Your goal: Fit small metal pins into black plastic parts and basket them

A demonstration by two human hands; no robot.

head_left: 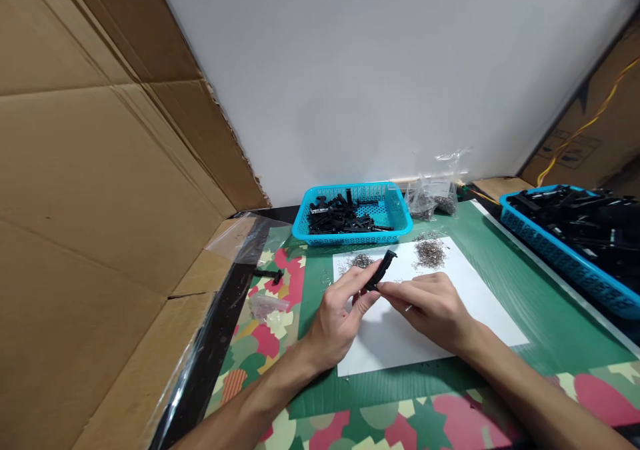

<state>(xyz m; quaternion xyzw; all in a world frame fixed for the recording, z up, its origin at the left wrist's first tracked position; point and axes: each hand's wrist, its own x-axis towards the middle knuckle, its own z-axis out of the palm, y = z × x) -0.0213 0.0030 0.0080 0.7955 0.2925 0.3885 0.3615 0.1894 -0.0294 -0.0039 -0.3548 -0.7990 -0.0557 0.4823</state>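
A blue basket (353, 239) stands behind a white sheet (380, 345) bearing metal piles (430, 253). The left fingers (351, 279) grip a black part (383, 269); the right fingers (407, 292) touch its near end, their grip unclear.

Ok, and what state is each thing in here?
Left hand: closed on the black part
Right hand: fingertips at the part's lower end
Black part: raised, tilted
Middle blue basket: partly filled
Right blue basket: heaped full
White paper: flat
Small pieces: loose, two heaps
Clear bags: partly filled

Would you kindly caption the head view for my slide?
A left hand holds a black part, the right hand at its lower end, over a white sheet.
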